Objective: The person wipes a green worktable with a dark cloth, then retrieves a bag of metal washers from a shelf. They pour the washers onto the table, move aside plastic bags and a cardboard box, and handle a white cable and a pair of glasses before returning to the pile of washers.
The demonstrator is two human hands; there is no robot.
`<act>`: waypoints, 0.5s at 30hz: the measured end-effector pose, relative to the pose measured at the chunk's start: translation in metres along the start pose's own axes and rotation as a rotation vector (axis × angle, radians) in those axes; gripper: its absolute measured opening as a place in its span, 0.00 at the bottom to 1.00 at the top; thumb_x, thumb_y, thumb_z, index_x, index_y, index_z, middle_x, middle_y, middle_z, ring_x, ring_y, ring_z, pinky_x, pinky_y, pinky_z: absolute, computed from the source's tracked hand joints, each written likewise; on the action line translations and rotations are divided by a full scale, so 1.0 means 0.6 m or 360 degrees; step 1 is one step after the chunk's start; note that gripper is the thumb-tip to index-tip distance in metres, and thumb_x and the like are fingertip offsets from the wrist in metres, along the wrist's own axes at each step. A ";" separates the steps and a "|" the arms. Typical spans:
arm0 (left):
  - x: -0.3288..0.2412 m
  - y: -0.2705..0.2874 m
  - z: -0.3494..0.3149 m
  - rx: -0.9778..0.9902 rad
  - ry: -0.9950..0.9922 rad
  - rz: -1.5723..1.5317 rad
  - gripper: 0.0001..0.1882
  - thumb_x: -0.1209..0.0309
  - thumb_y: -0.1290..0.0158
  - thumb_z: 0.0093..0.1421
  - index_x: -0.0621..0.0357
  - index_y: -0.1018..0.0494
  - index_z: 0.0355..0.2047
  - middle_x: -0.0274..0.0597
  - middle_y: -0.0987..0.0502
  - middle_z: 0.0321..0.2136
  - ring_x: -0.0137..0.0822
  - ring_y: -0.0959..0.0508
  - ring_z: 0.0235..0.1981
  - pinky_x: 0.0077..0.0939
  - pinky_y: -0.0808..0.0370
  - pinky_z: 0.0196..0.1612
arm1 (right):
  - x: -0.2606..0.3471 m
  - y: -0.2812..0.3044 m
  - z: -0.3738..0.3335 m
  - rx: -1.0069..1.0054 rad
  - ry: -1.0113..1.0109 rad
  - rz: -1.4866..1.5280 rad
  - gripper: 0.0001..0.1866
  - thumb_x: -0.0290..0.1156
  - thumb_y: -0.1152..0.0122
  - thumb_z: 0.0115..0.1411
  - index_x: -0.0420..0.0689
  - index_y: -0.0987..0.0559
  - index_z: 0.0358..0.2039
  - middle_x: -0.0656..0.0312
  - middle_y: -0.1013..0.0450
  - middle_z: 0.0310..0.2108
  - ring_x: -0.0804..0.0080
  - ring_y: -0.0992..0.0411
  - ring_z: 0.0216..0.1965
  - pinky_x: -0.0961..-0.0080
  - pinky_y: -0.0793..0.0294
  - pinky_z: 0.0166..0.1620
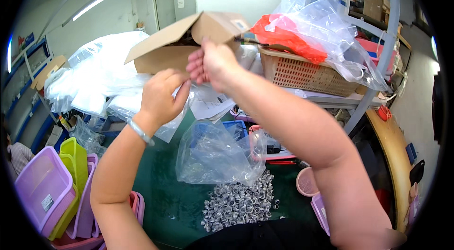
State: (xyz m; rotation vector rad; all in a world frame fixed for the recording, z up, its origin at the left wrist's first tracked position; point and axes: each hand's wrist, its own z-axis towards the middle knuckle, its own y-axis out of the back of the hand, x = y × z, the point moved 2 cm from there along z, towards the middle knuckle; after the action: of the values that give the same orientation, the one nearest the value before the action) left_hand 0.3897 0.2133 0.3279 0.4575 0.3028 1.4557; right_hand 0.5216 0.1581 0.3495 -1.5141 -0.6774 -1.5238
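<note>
In front of an open cardboard box (163,59) my two hands are raised close together. My left hand (163,94), with a pale bracelet at the wrist, is closed near the box's lower edge; its fingertips are hidden, so what they pinch cannot be made out. My right hand (215,65) is in front of the box's right side, its fingers loosely bent and apart, nothing visible in them. Below lie a crumpled clear plastic bag (217,155) and a heap of small silvery metal rings (239,200) on the green tabletop (165,193).
Purple and lime plastic bins (47,188) are stacked at left. White plastic-wrapped bundles (94,75) lie behind. A tan basket (307,73) with red and clear plastic bags stands on a shelf at right, beside a metal post (388,47). A pink round dish (307,181) sits near my right arm.
</note>
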 end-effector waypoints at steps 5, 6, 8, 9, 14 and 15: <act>-0.015 0.024 -0.070 0.0223 0.0181 -0.0058 0.02 0.78 0.49 0.47 0.61 0.28 0.22 0.45 0.28 0.21 0.44 0.28 0.22 0.29 0.32 0.25 | -0.093 0.015 -0.040 0.0031 -0.0041 -0.0295 0.22 0.45 0.63 0.60 0.39 0.30 0.22 0.61 0.34 0.14 0.76 0.39 0.11 0.79 0.40 0.14; -0.023 0.034 -0.077 0.0227 0.0178 -0.0034 0.02 0.78 0.49 0.47 0.62 0.28 0.22 0.45 0.28 0.20 0.44 0.28 0.21 0.29 0.31 0.26 | -0.094 0.014 -0.055 0.0044 0.0044 -0.0457 0.22 0.44 0.60 0.60 0.39 0.30 0.21 0.61 0.34 0.13 0.77 0.39 0.11 0.79 0.40 0.14; -0.028 0.048 -0.084 0.0169 0.0156 0.0054 0.03 0.76 0.49 0.46 0.60 0.28 0.24 0.44 0.27 0.23 0.44 0.28 0.25 0.30 0.31 0.28 | -0.088 0.028 -0.069 0.0031 0.0379 -0.0762 0.18 0.41 0.52 0.57 0.38 0.28 0.20 0.63 0.34 0.13 0.81 0.39 0.13 0.82 0.39 0.15; -0.033 0.054 -0.085 0.0139 0.0140 0.0089 0.05 0.76 0.49 0.46 0.59 0.28 0.25 0.44 0.27 0.24 0.44 0.28 0.26 0.31 0.31 0.28 | -0.079 0.046 -0.068 -0.0047 0.0823 -0.1093 0.16 0.38 0.50 0.56 0.37 0.27 0.21 0.63 0.34 0.13 0.82 0.39 0.14 0.84 0.39 0.15; -0.041 0.052 -0.021 -0.0153 0.0060 0.0394 0.24 0.75 0.46 0.45 0.57 0.35 0.45 0.50 0.36 0.46 0.48 0.36 0.46 0.36 0.38 0.47 | -0.031 0.115 -0.057 -0.0362 0.0306 -0.0559 0.30 0.27 0.49 0.52 0.42 0.46 0.56 0.58 0.31 0.26 0.76 0.34 0.17 0.82 0.36 0.17; -0.043 0.042 -0.004 -0.0168 0.0007 0.0501 0.28 0.73 0.45 0.44 0.55 0.38 0.48 0.49 0.39 0.48 0.48 0.39 0.49 0.39 0.42 0.50 | -0.026 0.119 -0.058 -0.0328 0.0351 -0.0490 0.33 0.26 0.49 0.51 0.43 0.48 0.57 0.58 0.31 0.27 0.76 0.34 0.17 0.82 0.36 0.17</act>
State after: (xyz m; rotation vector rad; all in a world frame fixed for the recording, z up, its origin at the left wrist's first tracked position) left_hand 0.3640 0.1892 0.3356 0.4299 0.1604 1.7701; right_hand 0.5631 0.0973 0.3164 -1.4068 -0.6613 -2.0132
